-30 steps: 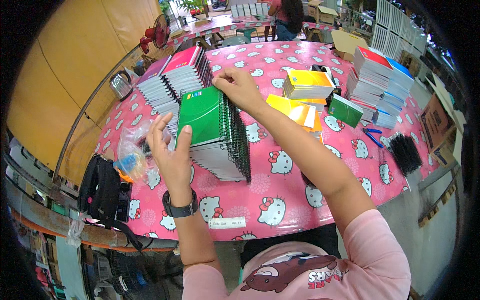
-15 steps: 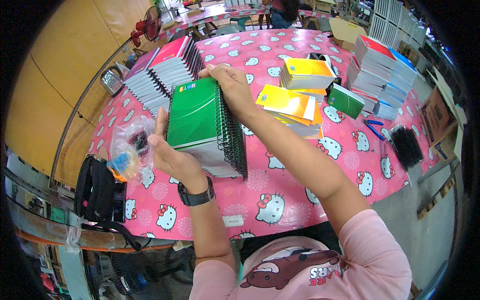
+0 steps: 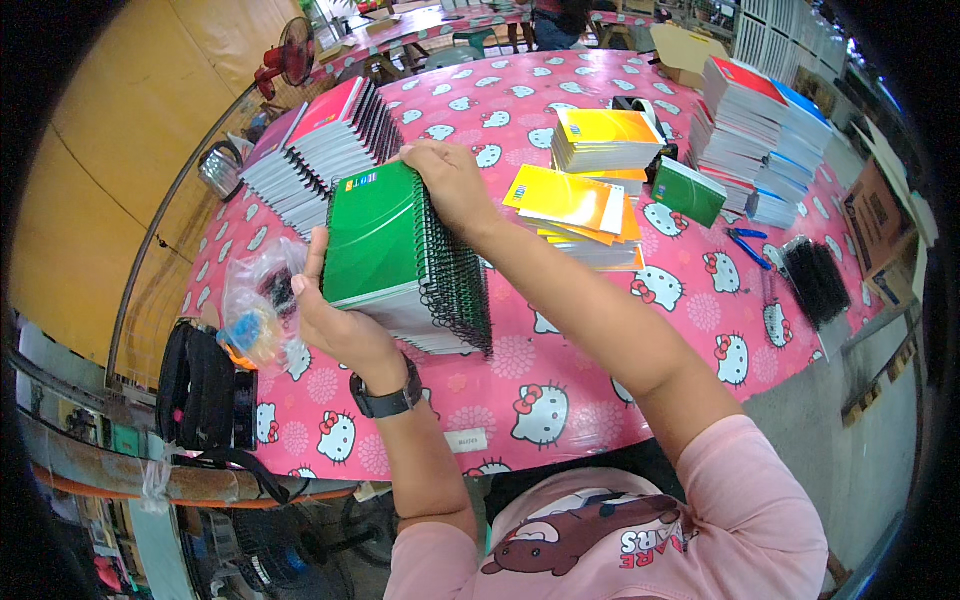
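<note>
A: Head view. Two hands, both on one stack of green spiral notebooks [image 3: 405, 262], near the middle of a pink table [image 3: 560, 390] with cat faces.

B: Left hand [image 3: 335, 320] at seven o'clock of the stack, fingers wrapped round its near left corner, thumb up along the edge. Black watch [image 3: 385, 400] on that wrist.

A: Right hand [image 3: 452, 185] at twelve o'clock of the stack, fingers curled over the far end, pressed close together.

B: How many notebooks in the stack? Too many thin ones, cannot tell. Black wire coils all down its right side.

A: One more fanned pile of notebooks [image 3: 320, 150] at eleven o'clock, red cover on top.

B: Two yellow book piles [image 3: 590, 185] at two o'clock. One green box [image 3: 688, 190] just beside them.

A: One tall pile with red and blue tops [image 3: 760, 130] at the far right.

B: One clear plastic bag [image 3: 255, 310] touching the left hand, bits inside too blurry to name.

A: One black bag [image 3: 200, 390] at eight o'clock, half under the table edge. One bunch of black coils [image 3: 815, 280] at three o'clock.
</note>
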`<state>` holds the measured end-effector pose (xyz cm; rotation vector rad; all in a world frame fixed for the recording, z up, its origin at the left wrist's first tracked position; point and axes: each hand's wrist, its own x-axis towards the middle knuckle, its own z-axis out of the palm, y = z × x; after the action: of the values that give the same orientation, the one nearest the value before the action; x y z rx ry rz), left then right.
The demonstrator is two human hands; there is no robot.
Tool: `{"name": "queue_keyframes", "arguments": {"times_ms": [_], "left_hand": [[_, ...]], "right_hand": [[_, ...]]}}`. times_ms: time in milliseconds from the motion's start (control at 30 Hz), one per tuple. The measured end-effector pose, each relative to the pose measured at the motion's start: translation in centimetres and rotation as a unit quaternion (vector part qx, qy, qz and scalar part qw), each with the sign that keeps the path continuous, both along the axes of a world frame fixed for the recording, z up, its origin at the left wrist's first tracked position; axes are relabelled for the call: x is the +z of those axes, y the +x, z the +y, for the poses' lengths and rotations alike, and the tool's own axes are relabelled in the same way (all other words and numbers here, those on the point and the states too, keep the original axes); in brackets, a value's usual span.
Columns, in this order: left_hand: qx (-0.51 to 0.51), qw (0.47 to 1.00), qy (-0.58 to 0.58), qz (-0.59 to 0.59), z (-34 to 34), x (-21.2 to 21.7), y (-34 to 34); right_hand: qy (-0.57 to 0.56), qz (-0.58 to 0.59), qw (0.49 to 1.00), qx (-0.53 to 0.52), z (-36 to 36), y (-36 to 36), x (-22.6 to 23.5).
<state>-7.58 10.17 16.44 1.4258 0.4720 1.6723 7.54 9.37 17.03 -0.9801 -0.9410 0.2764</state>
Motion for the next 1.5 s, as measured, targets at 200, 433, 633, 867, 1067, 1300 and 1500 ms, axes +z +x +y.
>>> {"name": "queue_keyframes", "arguments": {"times_ms": [200,433,633,867,1067,1300,1500], "left_hand": [[-0.008,0.999,-0.03,0.017,-0.6,0.4,0.2],[-0.067,0.997,-0.024,-0.027,0.3,-0.3,-0.2],[-0.092,0.992,-0.061,-0.053,0.2,-0.1,0.1],[0.187,0.967,0.171,-0.004,-0.9,-0.2,-4.7],[0.109,0.951,0.273,-0.095,-6.3,-2.4,-5.1],[-0.139,0.96,0.238,0.039,-11.4,-5.9,-1.5],[-0.186,0.939,0.264,0.116,-13.1,-5.2,0.6]], "right_hand": [[0.04,0.018,0.998,-0.05,1.0,0.5,-0.9],[0.003,-0.006,1.0,-0.011,0.6,0.0,-0.5],[0.036,-0.01,0.999,-0.015,0.1,0.2,-0.1],[-0.11,-0.145,0.953,-0.244,-13.8,7.5,-2.5],[-0.296,-0.297,0.678,-0.604,-30.2,24.0,-12.1],[-0.328,-0.049,0.744,-0.581,-31.5,27.3,-16.5],[-0.277,-0.039,0.761,-0.585,-35.2,25.4,-15.2]]}}
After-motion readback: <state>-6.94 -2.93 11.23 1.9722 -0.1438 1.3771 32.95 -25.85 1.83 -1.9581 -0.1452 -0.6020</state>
